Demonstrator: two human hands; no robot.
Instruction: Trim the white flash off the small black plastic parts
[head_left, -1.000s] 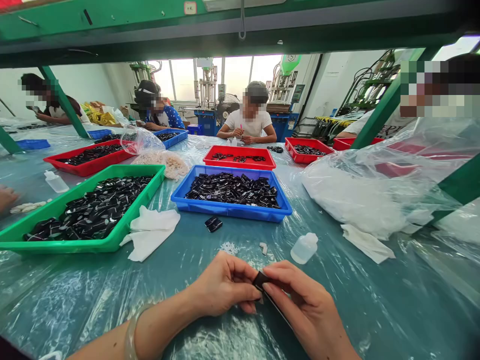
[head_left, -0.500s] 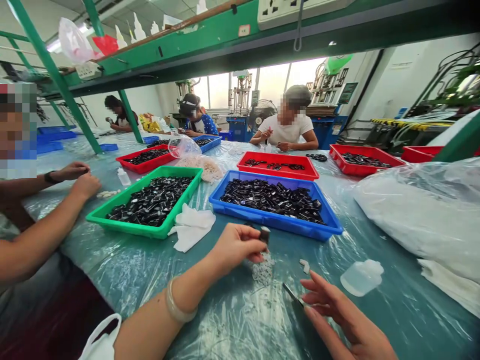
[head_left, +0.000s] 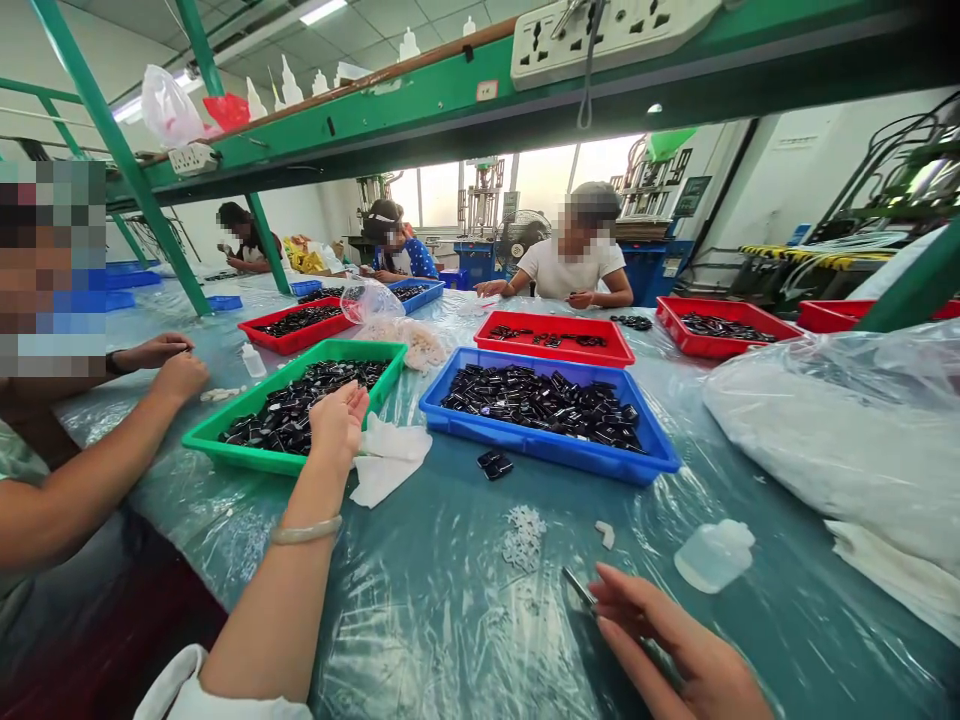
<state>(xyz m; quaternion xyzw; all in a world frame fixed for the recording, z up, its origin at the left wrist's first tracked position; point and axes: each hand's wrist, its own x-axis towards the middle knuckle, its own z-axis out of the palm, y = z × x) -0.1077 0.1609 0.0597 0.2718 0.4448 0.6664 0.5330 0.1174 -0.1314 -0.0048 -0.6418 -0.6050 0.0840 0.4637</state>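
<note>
The left hand [head_left: 337, 432] hangs over the near right side of a green tray [head_left: 247, 458], its fingers bunched close above the heap of black pieces [head_left: 274, 420]; whether its grip is clamped on a piece I cannot tell, since the hand hides its own fingertips. The right hand [head_left: 671, 640] has its grip closed, lightly by the look of it, on a thin tool [head_left: 579, 588], the tip pointing forward over the desk [head_left: 442, 630]. So slack a hold could let the tool slip or swing aside if the wrist turns. On the left, the pieces overlap in a loose pile, so a hurried pinch might bring up two or push others about; the tray wall and the white cloth [head_left: 390, 462] just beside it might catch a low wrist. The small white bits [head_left: 523, 538] lie loose between the hands and could scatter under a sweeping forearm. Just beyond the tool sits a white angled piece [head_left: 604, 534], and a bottle [head_left: 714, 555] stands near the right hand, where an outward elbow or knuckle could knock it. Further out are a blue tray [head_left: 540, 446], a few dark parts [head_left: 495, 464] before it, and a bulky plastic bag [head_left: 847, 430] crowding the right side.
</note>
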